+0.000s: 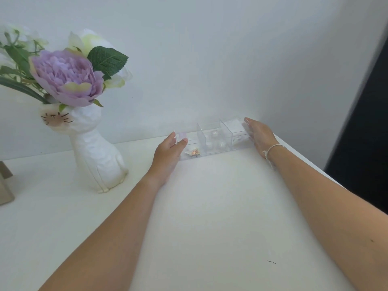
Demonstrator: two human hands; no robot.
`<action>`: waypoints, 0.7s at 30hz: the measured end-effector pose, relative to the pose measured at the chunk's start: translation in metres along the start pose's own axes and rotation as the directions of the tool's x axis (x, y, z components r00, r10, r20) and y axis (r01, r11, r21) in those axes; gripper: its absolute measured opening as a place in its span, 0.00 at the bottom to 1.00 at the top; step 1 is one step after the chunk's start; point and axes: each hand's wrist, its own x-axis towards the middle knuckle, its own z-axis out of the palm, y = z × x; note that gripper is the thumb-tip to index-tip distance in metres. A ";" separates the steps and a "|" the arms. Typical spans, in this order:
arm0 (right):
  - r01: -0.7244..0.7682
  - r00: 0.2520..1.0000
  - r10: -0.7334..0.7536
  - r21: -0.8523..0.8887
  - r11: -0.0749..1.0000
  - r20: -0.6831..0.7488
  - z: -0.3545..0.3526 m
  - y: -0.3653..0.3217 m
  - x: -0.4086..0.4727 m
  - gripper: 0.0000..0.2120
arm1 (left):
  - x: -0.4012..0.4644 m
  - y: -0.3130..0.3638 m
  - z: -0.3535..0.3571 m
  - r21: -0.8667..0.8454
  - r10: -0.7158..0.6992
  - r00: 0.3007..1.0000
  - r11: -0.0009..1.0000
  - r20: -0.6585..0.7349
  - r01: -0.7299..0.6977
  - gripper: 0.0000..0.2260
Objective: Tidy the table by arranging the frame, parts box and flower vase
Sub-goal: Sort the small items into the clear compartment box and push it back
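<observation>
A clear plastic parts box (212, 139) with three compartments stands at the back of the white table (210, 206), close to the wall. My left hand (168, 154) is at its left end, thumb over the front edge and fingers along the end wall. Against the box's right end lies my right hand (260, 135), fingers straight. A white cat-shaped vase (94, 148) holding purple and white flowers stands to the left. A brown corner of the frame (5, 183) shows at the left edge.
The white wall rises right behind the box. The table's right edge runs diagonally just beyond my right arm, with a dark area (365, 143) past it. Small beads and trinkets lie inside the box's compartments.
</observation>
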 end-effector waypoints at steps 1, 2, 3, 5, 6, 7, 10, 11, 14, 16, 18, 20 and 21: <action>-0.003 1.000 0.003 -0.005 1.000 0.000 0.000 0.000 0.000 0.19 | 0.000 0.000 0.000 -0.002 -0.002 1.000 1.000 -0.006 0.002 0.18; -0.005 1.000 0.005 -0.009 1.000 0.000 0.000 0.000 0.000 0.19 | -0.001 0.001 0.000 0.001 -0.005 1.000 1.000 -0.007 0.005 0.18; -0.008 1.000 0.008 -0.011 1.000 0.001 0.000 0.000 0.001 0.19 | -0.002 0.002 0.000 0.007 -0.006 1.000 1.000 -0.005 0.006 0.17; -0.014 1.000 0.014 -0.019 1.000 0.002 0.001 -0.001 0.001 0.19 | -0.002 0.003 0.001 0.014 -0.006 1.000 1.000 -0.008 0.007 0.15; -0.016 1.000 0.016 -0.024 1.000 0.001 0.001 -0.001 0.001 0.19 | -0.002 0.004 0.001 0.019 -0.006 1.000 1.000 -0.016 0.006 0.14; -0.015 1.000 0.015 -0.029 0.999 0.002 0.002 -0.001 0.001 0.19 | -0.003 0.004 0.001 0.025 -0.003 1.000 1.000 -0.023 0.003 0.14; -0.004 1.000 0.004 -0.044 0.999 -0.005 0.001 -0.001 0.000 0.20 | -0.004 0.005 0.001 0.046 0.001 0.999 0.999 -0.038 0.001 0.14; -0.003 1.000 0.003 -0.047 0.999 -0.008 0.001 -0.001 0.000 0.19 | -0.005 0.006 0.001 0.047 0.003 0.999 0.999 -0.041 -0.002 0.14; -0.002 1.000 0.002 -0.051 0.999 -0.009 0.001 -0.002 0.000 0.19 | -0.004 0.005 0.000 0.040 0.015 0.999 0.999 -0.037 -0.014 0.13; -0.006 1.000 0.006 -0.055 0.998 -0.011 0.001 -0.001 0.000 0.19 | -0.003 0.004 0.000 0.027 0.014 0.999 1.000 -0.030 -0.013 0.12; -0.010 1.000 0.009 -0.054 0.999 -0.009 0.001 -0.001 0.001 0.20 | -0.002 0.004 0.000 0.026 0.013 1.000 1.000 -0.021 -0.012 0.13; -0.003 1.000 0.002 -0.054 0.999 -0.013 0.001 -0.001 0.001 0.19 | -0.002 0.003 0.000 0.037 0.007 1.000 0.999 -0.015 -0.006 0.13; 0.006 1.000 -0.007 -0.064 0.998 -0.014 0.001 -0.001 0.001 0.19 | -0.002 0.003 0.000 0.040 0.008 1.000 0.999 -0.015 -0.007 0.13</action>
